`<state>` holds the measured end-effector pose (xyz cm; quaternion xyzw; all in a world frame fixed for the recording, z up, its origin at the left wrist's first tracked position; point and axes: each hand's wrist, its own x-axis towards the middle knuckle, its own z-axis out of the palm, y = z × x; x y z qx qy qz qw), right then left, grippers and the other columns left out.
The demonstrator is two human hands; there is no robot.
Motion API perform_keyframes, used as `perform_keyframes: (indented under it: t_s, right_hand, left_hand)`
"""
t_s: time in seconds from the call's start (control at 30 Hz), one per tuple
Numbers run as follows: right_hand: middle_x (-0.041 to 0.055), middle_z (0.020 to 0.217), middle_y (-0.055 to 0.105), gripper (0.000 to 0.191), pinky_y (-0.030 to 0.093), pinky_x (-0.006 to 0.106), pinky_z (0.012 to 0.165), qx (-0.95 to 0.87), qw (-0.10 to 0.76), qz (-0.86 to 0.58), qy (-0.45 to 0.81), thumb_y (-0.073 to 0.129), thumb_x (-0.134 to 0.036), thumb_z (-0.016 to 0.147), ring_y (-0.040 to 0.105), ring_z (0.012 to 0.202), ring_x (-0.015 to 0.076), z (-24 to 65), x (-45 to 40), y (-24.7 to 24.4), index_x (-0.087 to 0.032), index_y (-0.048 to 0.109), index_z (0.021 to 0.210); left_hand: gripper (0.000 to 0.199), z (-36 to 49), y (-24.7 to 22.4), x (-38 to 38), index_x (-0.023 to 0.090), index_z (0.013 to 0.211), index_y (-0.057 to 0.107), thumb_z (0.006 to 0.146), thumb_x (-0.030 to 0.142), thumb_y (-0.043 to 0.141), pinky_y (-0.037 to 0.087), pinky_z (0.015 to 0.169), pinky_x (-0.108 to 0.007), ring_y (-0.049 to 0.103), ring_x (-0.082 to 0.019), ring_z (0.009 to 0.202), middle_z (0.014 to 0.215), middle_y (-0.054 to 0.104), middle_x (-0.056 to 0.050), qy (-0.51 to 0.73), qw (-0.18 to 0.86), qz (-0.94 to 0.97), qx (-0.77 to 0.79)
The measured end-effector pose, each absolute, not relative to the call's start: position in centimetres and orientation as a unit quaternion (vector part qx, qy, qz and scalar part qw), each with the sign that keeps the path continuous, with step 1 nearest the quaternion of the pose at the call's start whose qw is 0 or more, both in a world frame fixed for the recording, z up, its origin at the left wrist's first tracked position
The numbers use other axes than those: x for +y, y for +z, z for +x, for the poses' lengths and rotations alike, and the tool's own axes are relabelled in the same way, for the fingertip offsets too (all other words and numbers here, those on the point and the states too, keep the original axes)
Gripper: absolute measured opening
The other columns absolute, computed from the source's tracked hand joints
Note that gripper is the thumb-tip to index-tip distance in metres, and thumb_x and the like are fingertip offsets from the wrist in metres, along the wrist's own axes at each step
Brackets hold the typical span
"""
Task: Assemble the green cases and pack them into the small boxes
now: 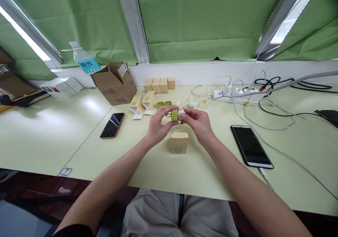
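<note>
My left hand (159, 124) is closed on a small green case (174, 115), held above the table. Close against it, my right hand (198, 123) pinches a small white case (181, 114) that touches the green one. A small tan box (179, 143) stands on the table just below both hands. Behind my left hand lie two small green pieces (164, 104) and two opened tan boxes (149, 100) with white flaps. Clear plastic pieces (204, 103) and a white item lie beyond my right hand.
Several closed tan boxes (160, 85) line the back edge beside an open cardboard box (114, 83). A phone (112, 125) lies left; another phone (252, 146), plugged in, lies right. Cables and a power strip (239, 95) occupy the back right. A bottle (85, 59) leans behind.
</note>
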<state>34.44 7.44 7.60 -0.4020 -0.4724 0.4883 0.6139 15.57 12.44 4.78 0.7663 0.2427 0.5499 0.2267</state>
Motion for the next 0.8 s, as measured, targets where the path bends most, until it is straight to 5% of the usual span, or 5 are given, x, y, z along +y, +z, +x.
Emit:
perform_keyframes:
  t_s: [0.4,0.6,0.7,0.8]
  right_hand:
    - [0.0078,0.094,0.086,0.057,0.067,0.042,0.083,-0.42,0.656,-0.415,0.47,0.101,-0.063,0.064,0.078,0.086,0.024,33.0,7.2,7.2,-0.02,0.086,0.098]
    - [0.0081,0.094,0.085,0.06,0.07,0.045,0.087,-0.453,0.642,-0.415,0.459,0.097,-0.071,0.068,0.08,0.088,0.0258,32.4,6.9,7.5,-0.021,0.085,0.097]
    - [0.0093,0.094,0.084,0.056,0.071,0.046,0.083,-0.499,0.614,-0.411,0.452,0.085,-0.075,0.083,0.08,0.088,0.0262,32.9,6.8,7.5,-0.021,0.085,0.097]
    - [0.0112,0.109,0.083,0.045,0.07,0.046,0.082,-0.575,0.62,-0.43,0.315,0.081,-0.061,0.093,0.079,0.099,0.0285,33.7,6.7,7.5,-0.022,0.084,0.116]
  left_hand:
    - [0.055,17.0,4.2,11.8,0.028,0.144,0.067,0.092,0.027,0.085,0.06,0.1,-0.041,0.069,-0.027,0.124,0.134,0.074,-0.01,0.548,0.161,0.777,0.266]
    - [0.055,17.3,3.5,12.1,0.026,0.15,0.059,0.1,0.041,0.077,0.056,0.113,-0.047,0.066,-0.031,0.134,0.144,0.067,-0.015,0.564,0.233,0.75,0.255]
    - [0.059,17.1,4.0,12.3,0.026,0.152,0.059,0.1,0.048,0.077,0.057,0.11,-0.043,0.069,-0.03,0.131,0.147,0.065,-0.016,0.571,0.306,0.721,0.245]
    - [0.063,16.6,4.9,12.4,0.026,0.153,0.058,0.1,0.054,0.077,0.059,0.104,-0.04,0.072,-0.026,0.12,0.139,0.069,-0.015,0.579,0.37,0.682,0.253]
